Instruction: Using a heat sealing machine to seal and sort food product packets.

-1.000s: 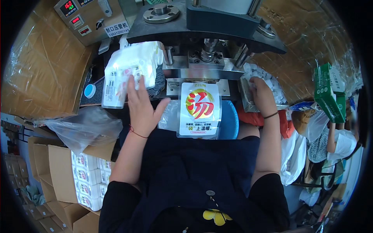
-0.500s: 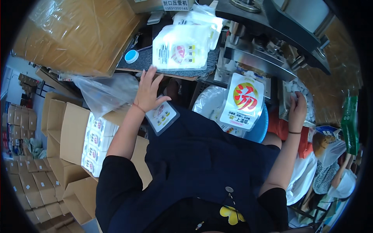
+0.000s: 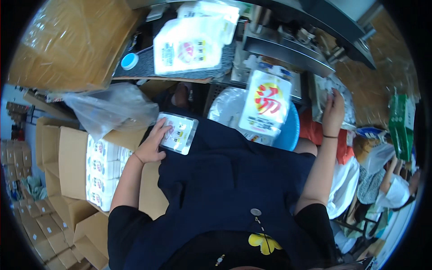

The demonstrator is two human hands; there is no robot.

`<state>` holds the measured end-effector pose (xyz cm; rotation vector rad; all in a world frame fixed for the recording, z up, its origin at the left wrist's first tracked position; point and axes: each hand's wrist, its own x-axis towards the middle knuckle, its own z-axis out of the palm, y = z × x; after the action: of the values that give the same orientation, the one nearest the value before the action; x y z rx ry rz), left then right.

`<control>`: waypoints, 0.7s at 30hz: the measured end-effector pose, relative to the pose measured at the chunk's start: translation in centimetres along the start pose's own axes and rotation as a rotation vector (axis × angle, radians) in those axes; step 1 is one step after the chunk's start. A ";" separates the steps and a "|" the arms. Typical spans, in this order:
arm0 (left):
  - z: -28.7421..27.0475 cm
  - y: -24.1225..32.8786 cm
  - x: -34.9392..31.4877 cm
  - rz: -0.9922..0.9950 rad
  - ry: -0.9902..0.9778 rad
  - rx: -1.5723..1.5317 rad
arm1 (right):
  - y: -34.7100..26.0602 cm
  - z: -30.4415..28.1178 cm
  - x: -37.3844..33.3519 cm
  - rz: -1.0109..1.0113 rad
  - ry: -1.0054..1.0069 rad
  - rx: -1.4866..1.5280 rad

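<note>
A flat white printed pouch [image 3: 182, 135] lies on my dark apron at the left of my lap. My left hand [image 3: 152, 141] rests on its left side, fingers stretched over the surface and thumb apart. Far to the right, my right hand [image 3: 333, 112] is at a clear plastic bag of small pale pieces [image 3: 345, 105], its fingers drawn together; what they may hold is hidden. Between my hands, a white pouch with a large red character on yellow [image 3: 265, 101] sits in front of a metal press [image 3: 288, 47], above a blue basin [image 3: 292, 128].
More white pouches [image 3: 189, 45] are stacked on the grey worktop beside a small blue-topped tub [image 3: 129, 61]. An open carton of packed pouches [image 3: 101, 175] stands left, below a clear plastic bag [image 3: 112, 108]. A large wrapped carton [image 3: 67, 45] is at far left.
My left hand has come down from near the worktop onto the pouch on my lap. My right hand stays at the bag of pale pieces. The whole view has shifted somewhat.
</note>
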<state>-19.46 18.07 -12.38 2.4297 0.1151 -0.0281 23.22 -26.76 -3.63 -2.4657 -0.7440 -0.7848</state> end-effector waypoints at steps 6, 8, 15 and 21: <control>2.1 3.1 2.3 -0.069 0.314 0.441 | -0.8 -0.7 -0.2 0.001 0.073 0.003; 2.9 5.4 3.6 -0.065 0.358 0.304 | -1.2 -1.2 -0.4 -0.052 0.143 0.053; 5.0 15.0 7.8 -0.303 0.305 -0.933 | -10.0 -4.5 -3.7 -0.114 -0.132 0.437; 5.9 18.7 12.4 -0.124 0.123 -0.885 | -15.4 -6.4 -2.8 0.128 -0.358 1.119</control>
<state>-5.32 0.99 -5.34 1.5373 0.2691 0.0975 9.50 -19.66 3.12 -1.5777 -0.8190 0.1605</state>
